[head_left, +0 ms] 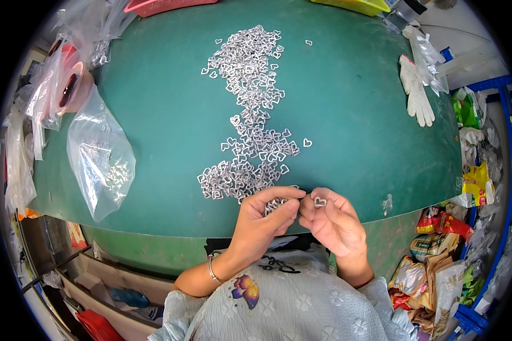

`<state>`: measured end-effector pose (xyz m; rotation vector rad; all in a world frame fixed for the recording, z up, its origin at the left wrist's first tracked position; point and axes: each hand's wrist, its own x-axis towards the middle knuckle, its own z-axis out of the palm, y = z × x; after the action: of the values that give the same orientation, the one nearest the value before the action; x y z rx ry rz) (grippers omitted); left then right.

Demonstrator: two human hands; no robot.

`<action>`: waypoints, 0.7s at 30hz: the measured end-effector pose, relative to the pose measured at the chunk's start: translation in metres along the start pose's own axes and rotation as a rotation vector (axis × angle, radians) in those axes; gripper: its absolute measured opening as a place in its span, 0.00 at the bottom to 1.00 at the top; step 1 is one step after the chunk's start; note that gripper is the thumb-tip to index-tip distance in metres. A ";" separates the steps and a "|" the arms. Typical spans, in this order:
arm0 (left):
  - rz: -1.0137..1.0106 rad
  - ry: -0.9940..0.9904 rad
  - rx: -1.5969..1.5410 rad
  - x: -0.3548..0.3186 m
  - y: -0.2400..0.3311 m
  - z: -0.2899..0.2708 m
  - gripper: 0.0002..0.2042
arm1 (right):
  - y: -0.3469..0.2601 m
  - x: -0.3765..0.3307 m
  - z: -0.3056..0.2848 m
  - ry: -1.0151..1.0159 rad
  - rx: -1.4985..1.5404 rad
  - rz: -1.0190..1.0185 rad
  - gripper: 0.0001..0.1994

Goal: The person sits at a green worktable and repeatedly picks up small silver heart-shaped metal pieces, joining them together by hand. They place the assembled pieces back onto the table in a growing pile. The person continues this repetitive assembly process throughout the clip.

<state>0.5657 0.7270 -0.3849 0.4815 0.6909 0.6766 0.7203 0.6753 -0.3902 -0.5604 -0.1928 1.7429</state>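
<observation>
Silver heart-shaped rings [255, 96]: heaped in a long strip on green tabletop [170, 125]
Left hand [259, 224]: fingers curled around several rings [274, 205]
Right hand [337, 224]: fingers grasping one heart-shaped ring [320, 202]

I wear this fisheye on my head, the left of a side-by-side pair, and it looks steeply down past my pale shirt [301, 318] at six o'clock. It sits fairly near above my left hand [261, 220], off centre toward six, and my right hand [337, 224], toward four. It faces across the green table [358, 113] toward twelve, bending straight edges near its rim.
</observation>
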 end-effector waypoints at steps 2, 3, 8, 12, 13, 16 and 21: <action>0.019 0.004 0.034 -0.002 0.001 0.000 0.09 | 0.002 -0.001 0.001 -0.002 0.052 0.035 0.11; 0.019 0.014 0.057 -0.003 0.002 0.000 0.09 | 0.003 -0.001 0.001 0.000 0.063 0.043 0.11; 0.068 0.002 0.233 -0.006 0.007 0.003 0.08 | 0.007 -0.005 0.003 0.078 -0.037 0.011 0.09; 0.074 0.002 0.382 -0.009 0.011 0.007 0.07 | 0.009 -0.008 0.008 0.164 -0.225 -0.107 0.07; 0.098 -0.004 0.422 -0.009 0.012 0.007 0.07 | 0.010 -0.009 0.009 0.169 -0.264 -0.153 0.07; 0.186 -0.059 0.450 -0.008 0.011 0.009 0.09 | 0.012 -0.010 0.011 0.208 -0.336 -0.213 0.06; 0.206 -0.067 0.438 -0.008 0.010 0.008 0.09 | 0.014 -0.008 0.010 0.179 -0.516 -0.344 0.05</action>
<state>0.5629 0.7264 -0.3700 0.9847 0.7337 0.6987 0.7050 0.6654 -0.3854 -0.9900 -0.5862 1.2961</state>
